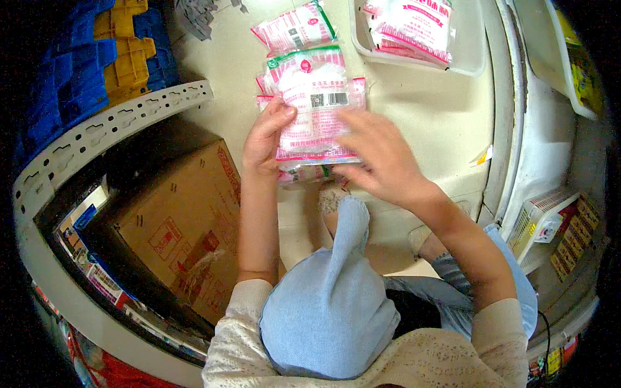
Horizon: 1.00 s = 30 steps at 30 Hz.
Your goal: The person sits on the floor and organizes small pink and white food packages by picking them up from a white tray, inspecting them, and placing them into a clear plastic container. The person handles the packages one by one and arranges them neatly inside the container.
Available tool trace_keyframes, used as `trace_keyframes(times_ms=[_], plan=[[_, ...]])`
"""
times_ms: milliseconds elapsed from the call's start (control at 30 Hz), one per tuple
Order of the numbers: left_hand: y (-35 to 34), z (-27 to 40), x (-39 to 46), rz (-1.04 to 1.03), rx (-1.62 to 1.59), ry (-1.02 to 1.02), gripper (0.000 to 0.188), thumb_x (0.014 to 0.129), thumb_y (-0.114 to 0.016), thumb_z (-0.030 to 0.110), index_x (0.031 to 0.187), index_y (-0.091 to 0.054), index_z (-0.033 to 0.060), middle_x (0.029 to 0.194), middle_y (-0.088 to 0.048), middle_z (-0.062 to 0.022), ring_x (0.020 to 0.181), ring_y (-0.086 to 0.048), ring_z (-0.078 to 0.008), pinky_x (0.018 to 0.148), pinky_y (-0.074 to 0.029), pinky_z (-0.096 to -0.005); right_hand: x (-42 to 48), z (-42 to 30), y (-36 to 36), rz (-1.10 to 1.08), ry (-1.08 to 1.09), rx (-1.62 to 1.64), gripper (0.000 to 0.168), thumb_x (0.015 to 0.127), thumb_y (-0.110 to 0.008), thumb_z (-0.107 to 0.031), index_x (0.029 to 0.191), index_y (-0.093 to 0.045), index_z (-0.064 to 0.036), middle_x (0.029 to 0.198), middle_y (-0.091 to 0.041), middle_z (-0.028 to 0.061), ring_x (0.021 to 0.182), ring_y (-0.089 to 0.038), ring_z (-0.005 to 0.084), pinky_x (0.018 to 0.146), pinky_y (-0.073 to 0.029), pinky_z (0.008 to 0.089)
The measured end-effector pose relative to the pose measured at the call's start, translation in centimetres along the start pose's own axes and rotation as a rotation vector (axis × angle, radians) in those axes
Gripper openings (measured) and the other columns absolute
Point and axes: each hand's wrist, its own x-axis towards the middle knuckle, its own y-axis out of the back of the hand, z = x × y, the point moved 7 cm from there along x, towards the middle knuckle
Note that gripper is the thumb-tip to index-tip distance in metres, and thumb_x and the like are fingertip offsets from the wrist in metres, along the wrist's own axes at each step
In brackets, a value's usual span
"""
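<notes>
My left hand (264,138) grips the left edge of a clear plastic bag of white contents (315,126), thumb on its front. The bag has pink print, a green top strip and a printed code. My right hand (388,155), blurred, is at the bag's right side with its fingers apart; whether it touches the bag is unclear. More similar bags stick out behind the held one, partly hidden. Another such bag (296,29) lies just beyond, on the pale floor (412,106).
A translucent plastic bin (470,53) at the upper right holds several similar bags (417,29). To the left, a perforated metal shelf post (111,116) borders a cardboard box (179,228) and blue and yellow plastic crates (126,53). A white plastic basket (538,223) stands at right.
</notes>
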Motion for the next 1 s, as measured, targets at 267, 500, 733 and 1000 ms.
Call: trace_keyframes(times_ms=[267,500,733,1000], plan=[[-4.6,0.5,0.2,-0.058,0.065,-0.056,0.048,0.07,-0.05,0.006,0.114,-0.032,-0.0028,0.11,-0.045,-0.0109,0.102,-0.043,-0.02,0.089,-0.031,-0.0312,-2.4,5.6,-0.7,0.188,-0.903,1.029,0.027,0.079,-0.052,-0.018,0.097,-0.042,0.0,0.075,-0.054,0.0055,0.07,-0.051,0.0093,0.06,-0.041,0.0217],[-5.1,0.4,0.9,0.003,-0.139,-0.068,0.028,0.083,-0.042,0.016,0.104,-0.044,-0.0016,0.101,-0.052,-0.0113,0.092,-0.05,-0.0172,0.082,-0.038,-0.0295,-2.2,5.5,0.2,0.12,-0.809,1.104,0.018,0.081,-0.047,-0.017,0.086,-0.049,0.001,0.074,-0.054,0.0029,0.067,-0.049,0.0056,0.058,-0.041,0.02],[-3.6,-0.4,1.5,0.16,-0.168,-0.008,0.023,0.083,-0.042,0.018,0.091,-0.052,-0.001,0.091,-0.056,-0.009,0.083,-0.054,-0.0148,0.076,-0.043,-0.0286,-2.0,5.6,1.2,0.069,-0.75,1.003,0.019,0.081,-0.047,-0.019,0.083,-0.049,0.0,0.074,-0.054,0.0029,0.066,-0.048,0.0052,0.058,-0.04,0.0203],[-4.1,0.3,1.3,0.175,-0.123,-0.047,0.022,0.082,-0.045,0.019,0.086,-0.054,-0.0009,0.087,-0.057,-0.0088,0.081,-0.054,-0.0137,0.074,-0.043,-0.0271,-1.2,4.5,2.1,0.092,-0.787,1.084,0.02,0.082,-0.045,-0.019,0.083,-0.049,0.0,0.074,-0.055,0.0029,0.066,-0.05,0.0059,0.059,-0.042,0.0212]])
